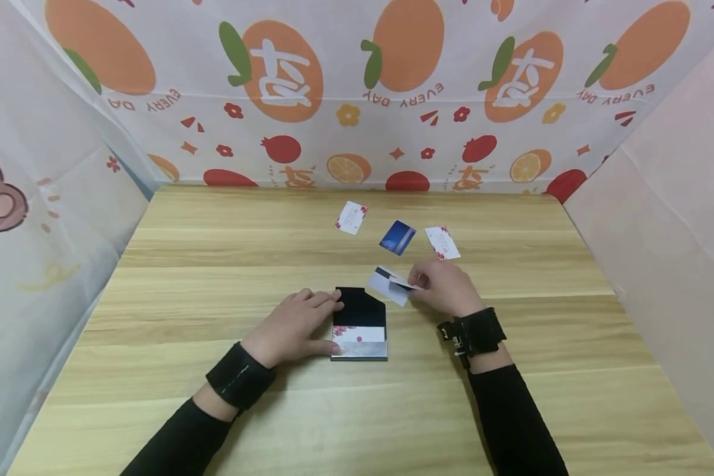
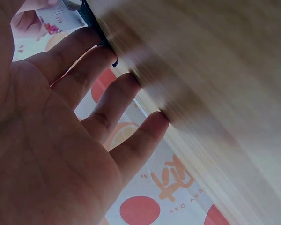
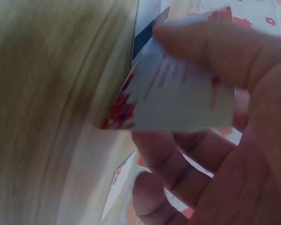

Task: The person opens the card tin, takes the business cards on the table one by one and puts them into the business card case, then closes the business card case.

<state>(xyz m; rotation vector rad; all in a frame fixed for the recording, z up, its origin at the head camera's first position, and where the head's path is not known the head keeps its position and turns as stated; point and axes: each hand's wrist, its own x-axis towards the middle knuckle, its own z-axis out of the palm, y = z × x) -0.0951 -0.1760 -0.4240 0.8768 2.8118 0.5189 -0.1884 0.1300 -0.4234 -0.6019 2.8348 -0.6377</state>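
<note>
A metal card case [image 1: 359, 350] lies on the table with its black-lined lid [image 1: 358, 307] folded back. Inside it is a white card with pink flowers [image 1: 371, 333]. My left hand [image 1: 294, 325] rests at the case's left side, thumb on the lower part and index fingertip at the lid; other fingertips touch the tabletop. Between thumb and fingers, my right hand [image 1: 446, 287] pinches a white business card [image 3: 187, 105] with red flowers and print. The pinched card is tilted above a pale card with a dark stripe [image 1: 383, 285] lying on the table.
Farther back on the wooden table [image 1: 214, 244] lie a blue card [image 1: 398, 237] and two white flowered cards, one on the left [image 1: 351, 217] and one on the right [image 1: 443, 242]. A fruit-print cloth [image 1: 345, 132] hangs behind the table.
</note>
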